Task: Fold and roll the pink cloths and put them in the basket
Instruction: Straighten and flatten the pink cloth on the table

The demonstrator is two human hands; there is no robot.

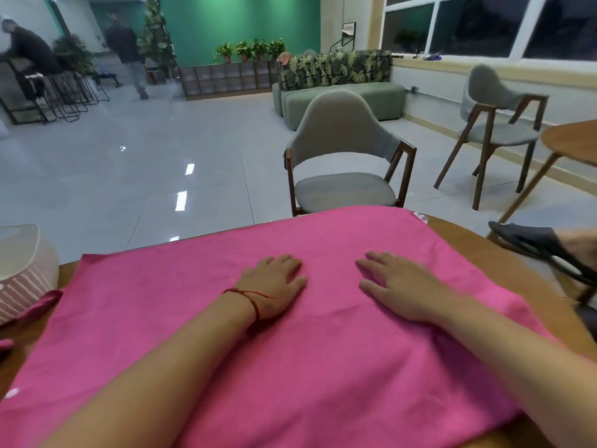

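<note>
Pink cloth (323, 367) lay spread flat over most of the wooden table (458, 236). Both palms were down on it near its middle. Left hand (274, 282) had its fingers straight and slightly spread, holding nothing; a red string bracelet (255, 302) was on that wrist. Right hand (397, 286) was the same, flat and holding nothing, just beside the left, the two apart.

Around: a white and pink basket (22, 273) at 9 o'clock stood on the table corner, partly cut by the frame. A second bit of pink cloth (42, 303) lay against the basket's base, its corner touching the spread cloth's left edge. A dark object (533, 247) at 3 o'clock hung over the table's right side; could not tell what it was.

Count: two hands, one spread cloth, one basket. Two grey chairs: one (342, 147) at 12 o'clock close behind the table, one (497, 114) at 2 o'clock. One second table (571, 137) at 2 o'clock, one green sofa (339, 98) at 12 o'clock, two people far off at 10 o'clock.

Edges: the cloth's far edge ran along the table's far edge. Bare wood showed at the far right corner and in a thin strip at left. Open tiled floor (145, 163) lay from 10 to 12 o'clock.
</note>
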